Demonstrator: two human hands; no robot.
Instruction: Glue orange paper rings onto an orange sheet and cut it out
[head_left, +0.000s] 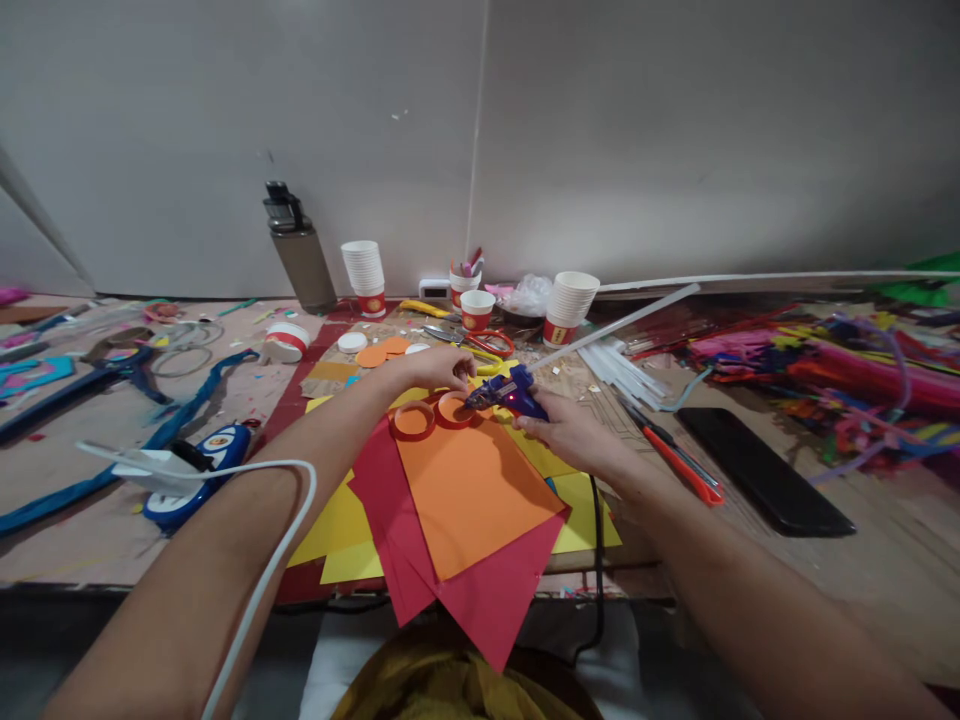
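My right hand [559, 425] grips a blue hot glue gun [517, 392], with a small red light on its body and a long, clear glue stick [615, 330] jutting from its back. The nozzle points left, close to my left hand [442, 368]. The fingers of my left hand are curled together; what they hold, if anything, is hidden. Just below the nozzle, two red rings [413, 421] lie side by side on a sheet of orange paper [476, 490]. Red paper [495, 600] and yellow paper [337, 525] stick out underneath.
Behind are stacked paper cups [571, 300], scissors [491, 343] and a bottle [304, 260]. To the right lie a red-handled cutter [682, 465], a phone [761, 470] and pipe cleaners [832, 370]. A blue power strip [199, 480] sits left; a white cable [289, 520] crosses my left forearm.
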